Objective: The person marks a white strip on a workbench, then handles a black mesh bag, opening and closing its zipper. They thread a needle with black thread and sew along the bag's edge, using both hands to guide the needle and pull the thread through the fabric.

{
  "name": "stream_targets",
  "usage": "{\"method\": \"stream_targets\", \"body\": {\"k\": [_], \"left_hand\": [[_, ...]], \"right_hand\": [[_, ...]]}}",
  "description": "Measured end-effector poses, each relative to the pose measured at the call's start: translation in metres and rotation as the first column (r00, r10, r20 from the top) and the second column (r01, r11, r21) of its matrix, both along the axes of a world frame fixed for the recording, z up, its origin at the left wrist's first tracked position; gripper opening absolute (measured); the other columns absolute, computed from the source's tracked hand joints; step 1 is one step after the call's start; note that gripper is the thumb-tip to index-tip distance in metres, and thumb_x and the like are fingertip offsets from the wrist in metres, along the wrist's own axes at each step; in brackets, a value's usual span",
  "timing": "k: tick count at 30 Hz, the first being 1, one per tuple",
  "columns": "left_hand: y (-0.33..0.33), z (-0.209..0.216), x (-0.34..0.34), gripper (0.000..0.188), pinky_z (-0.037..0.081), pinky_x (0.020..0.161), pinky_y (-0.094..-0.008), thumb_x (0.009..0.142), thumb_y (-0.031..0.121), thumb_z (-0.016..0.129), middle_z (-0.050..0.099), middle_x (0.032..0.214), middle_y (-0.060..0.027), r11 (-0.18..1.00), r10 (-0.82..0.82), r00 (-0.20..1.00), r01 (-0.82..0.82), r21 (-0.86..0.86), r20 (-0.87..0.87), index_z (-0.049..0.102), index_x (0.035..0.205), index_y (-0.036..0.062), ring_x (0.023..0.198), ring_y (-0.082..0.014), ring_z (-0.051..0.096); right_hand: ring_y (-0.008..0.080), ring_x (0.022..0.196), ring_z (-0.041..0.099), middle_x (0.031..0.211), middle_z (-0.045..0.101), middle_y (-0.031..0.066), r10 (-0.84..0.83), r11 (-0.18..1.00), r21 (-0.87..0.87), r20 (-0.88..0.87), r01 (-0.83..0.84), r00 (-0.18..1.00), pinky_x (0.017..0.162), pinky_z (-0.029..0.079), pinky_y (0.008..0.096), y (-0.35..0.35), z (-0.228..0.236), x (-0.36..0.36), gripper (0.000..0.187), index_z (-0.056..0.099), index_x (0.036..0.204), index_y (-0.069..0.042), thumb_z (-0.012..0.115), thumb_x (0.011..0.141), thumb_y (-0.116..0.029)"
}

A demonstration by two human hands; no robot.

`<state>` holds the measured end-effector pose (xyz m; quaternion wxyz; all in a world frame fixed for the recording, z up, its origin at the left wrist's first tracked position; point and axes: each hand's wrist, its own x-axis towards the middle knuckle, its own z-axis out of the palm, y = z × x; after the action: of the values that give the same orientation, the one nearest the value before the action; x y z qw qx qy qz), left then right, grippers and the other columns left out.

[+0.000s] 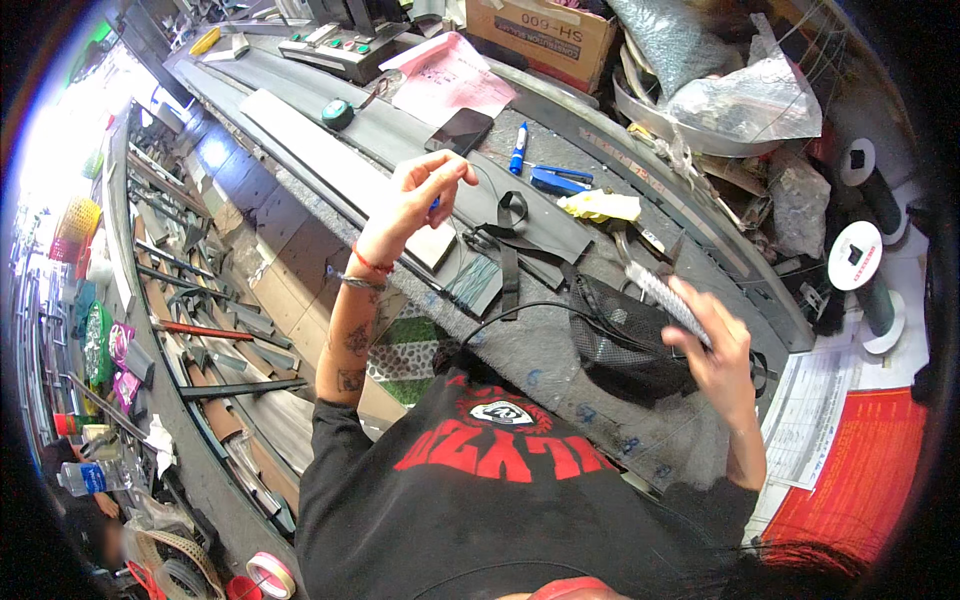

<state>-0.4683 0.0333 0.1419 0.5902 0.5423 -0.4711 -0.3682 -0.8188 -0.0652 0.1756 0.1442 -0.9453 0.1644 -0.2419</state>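
Note:
My left hand (425, 195) is raised over the long workbench with its fingers curled in. A small bit of blue shows at the fingers, but its kind is too small to tell. On the right, my right hand (715, 345) grips a grey, fuzzy-looking strip (660, 295) that slants up and left from the fingers. Beneath it lies a black mesh bag (605, 345) with a strap (510, 212). Between the hands on the bench are a blue pen (519, 148), a blue stapler-like tool (560, 181) and a crumpled yellow wrapper (600, 206).
A black phone (460, 131), pink paper (450, 78) and a green tape measure (337, 114) lie on the bench's far part. Behind stand a cardboard box (540, 42) and a heaped basin (690, 130). Spools (875, 300) are at right, racked metal profiles (215, 330) at left.

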Motion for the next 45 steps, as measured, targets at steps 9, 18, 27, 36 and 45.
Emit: {"method": "stream_targets", "body": {"k": [9, 18, 27, 36, 45], "left_hand": [[0.022, -0.002, -0.046, 0.026, 0.026, 0.045, -0.0176, 0.097, 0.028, 0.049, 0.047, 0.056, 0.0049, 0.994, -0.047, 0.973, 0.024, -0.103, -0.227, 0.061, 0.096, 0.0048, 0.048, -0.0011, 0.043], [-0.005, -0.056, -0.098, 0.028, 0.024, 0.043, -0.0180, 0.092, 0.027, 0.050, 0.059, 0.113, -0.0149, 0.975, -0.068, 0.868, -0.046, -0.217, -0.491, 0.055, 0.076, 0.0052, 0.047, -0.0027, 0.031], [-0.016, -0.046, -0.143, 0.034, 0.018, 0.045, -0.0210, 0.098, 0.025, 0.046, 0.035, 0.053, 0.0088, 0.976, -0.074, 0.902, -0.022, -0.217, -0.425, 0.058, 0.079, -0.0002, 0.047, -0.0003, 0.024], [0.043, -0.068, -0.140, 0.023, 0.039, 0.046, -0.0237, 0.090, 0.011, 0.052, 0.063, 0.068, -0.0058, 0.981, -0.011, 1.000, 0.014, -0.192, 0.019, 0.062, 0.071, 0.0003, 0.052, -0.0070, 0.051], [0.074, -0.077, -0.031, 0.024, 0.021, 0.047, -0.0160, 0.098, 0.017, 0.045, 0.060, 0.115, -0.0049, 0.732, 0.678, 0.732, -0.667, -0.136, 0.059, 0.060, 0.083, 0.0045, 0.058, 0.0009, 0.030]], "right_hand": [[0.0163, 0.066, 0.055, 0.080, 0.056, 0.0061, 0.225, 0.699, -0.663, -0.154, -0.269, 0.962, 0.056, 0.043, 0.0298, -0.049, 0.008, 0.054, 0.045, 0.063, 0.117, -0.013, 0.065, 0.072, -0.016], [0.0174, 0.064, 0.054, 0.083, 0.056, 0.0072, 0.280, 0.634, -0.737, -0.065, -0.235, 0.958, 0.056, 0.045, 0.0305, -0.058, 0.041, 0.053, 0.047, 0.065, 0.114, -0.014, 0.072, 0.068, -0.007], [0.0151, 0.064, 0.053, 0.082, 0.055, 0.0035, 0.193, 0.537, -0.829, -0.059, -0.155, 0.980, 0.057, 0.045, 0.0270, -0.088, 0.030, 0.018, 0.052, 0.063, 0.118, -0.019, 0.068, 0.067, -0.013], [0.0176, 0.068, 0.060, 0.084, 0.066, 0.0107, -0.394, 0.585, -0.152, 0.806, 0.797, 0.442, 0.065, 0.049, 0.0305, -0.123, 0.063, -0.112, 0.020, 0.061, 0.103, -0.004, 0.058, 0.092, -0.021], [0.0100, 0.049, 0.035, 0.065, 0.043, 0.0018, -0.808, 0.588, 0.807, 0.590, 0.056, -0.004, 0.043, 0.028, 0.0243, -0.014, -0.034, -0.210, 0.036, 0.052, 0.098, -0.004, 0.052, 0.094, -0.040]]}}
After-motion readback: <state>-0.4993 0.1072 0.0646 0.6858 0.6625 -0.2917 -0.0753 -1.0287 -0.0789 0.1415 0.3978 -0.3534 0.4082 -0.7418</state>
